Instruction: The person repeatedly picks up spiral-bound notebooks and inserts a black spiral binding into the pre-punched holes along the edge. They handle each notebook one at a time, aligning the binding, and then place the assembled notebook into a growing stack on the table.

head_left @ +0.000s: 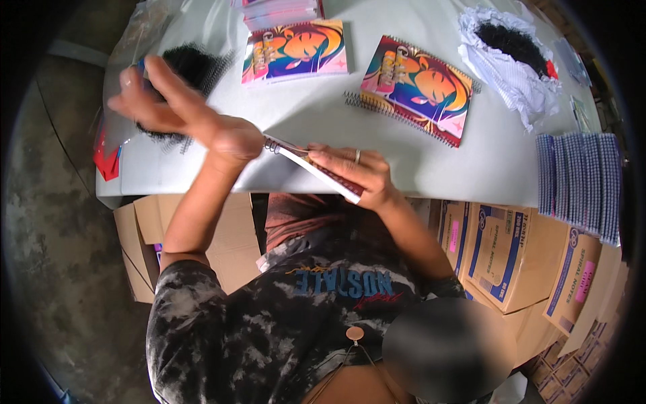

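My right hand (pixel 353 172) grips a thin spiral notebook (pixel 316 168), held edge-on over the front edge of the white table (pixel 303 114). My left hand (pixel 185 114) is raised at the notebook's wire-bound end (pixel 271 144). Its fingers are spread and point toward a clear plastic bag of black spiral coils (pixel 195 67), and the heel of the hand is close to the binding. Two finished notebooks with bright orange, blue and pink covers (pixel 294 50) (pixel 417 87) lie flat further back on the table.
A stack of similar notebooks (pixel 279 10) sits at the far edge. More black coils lie on white paper (pixel 515 44) at the back right. A ribbed blue-white stack (pixel 579 178) rests at the right edge. Cardboard boxes (pixel 498 252) stand under the table.
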{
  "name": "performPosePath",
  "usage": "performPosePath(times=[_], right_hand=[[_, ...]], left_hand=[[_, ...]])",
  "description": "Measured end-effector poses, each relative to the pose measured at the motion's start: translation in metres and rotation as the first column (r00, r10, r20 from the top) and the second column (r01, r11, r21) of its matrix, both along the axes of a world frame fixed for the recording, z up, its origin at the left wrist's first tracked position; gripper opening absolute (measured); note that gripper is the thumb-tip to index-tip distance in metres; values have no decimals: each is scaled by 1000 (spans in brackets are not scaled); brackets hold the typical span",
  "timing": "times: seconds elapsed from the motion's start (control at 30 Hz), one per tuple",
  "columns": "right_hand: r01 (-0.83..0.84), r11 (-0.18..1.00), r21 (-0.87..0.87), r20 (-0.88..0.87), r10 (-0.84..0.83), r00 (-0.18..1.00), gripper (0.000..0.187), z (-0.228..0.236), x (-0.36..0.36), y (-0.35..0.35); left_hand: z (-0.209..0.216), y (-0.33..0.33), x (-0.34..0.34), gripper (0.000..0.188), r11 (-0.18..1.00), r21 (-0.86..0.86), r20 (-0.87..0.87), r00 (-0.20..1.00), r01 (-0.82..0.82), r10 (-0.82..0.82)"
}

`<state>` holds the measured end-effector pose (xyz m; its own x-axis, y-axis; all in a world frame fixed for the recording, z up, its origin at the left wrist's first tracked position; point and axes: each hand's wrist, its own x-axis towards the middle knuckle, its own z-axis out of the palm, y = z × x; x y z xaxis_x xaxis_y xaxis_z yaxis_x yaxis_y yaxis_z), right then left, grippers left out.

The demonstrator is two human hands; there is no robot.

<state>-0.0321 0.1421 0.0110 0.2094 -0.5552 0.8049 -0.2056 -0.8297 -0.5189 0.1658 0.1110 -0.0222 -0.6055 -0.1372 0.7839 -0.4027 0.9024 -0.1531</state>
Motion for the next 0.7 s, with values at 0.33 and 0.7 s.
performPosePath(times=[0.33,0.7], right_hand=[[65,987,146,12,-67,998,39,-6,4,1],[119,983,140,48,-127,991,39,-11,5,-9]], left_hand=[[-26,-18,14,104,926,325,150,977,-193,151],[-22,2,-17,99,973,188,65,987,134,-149]])
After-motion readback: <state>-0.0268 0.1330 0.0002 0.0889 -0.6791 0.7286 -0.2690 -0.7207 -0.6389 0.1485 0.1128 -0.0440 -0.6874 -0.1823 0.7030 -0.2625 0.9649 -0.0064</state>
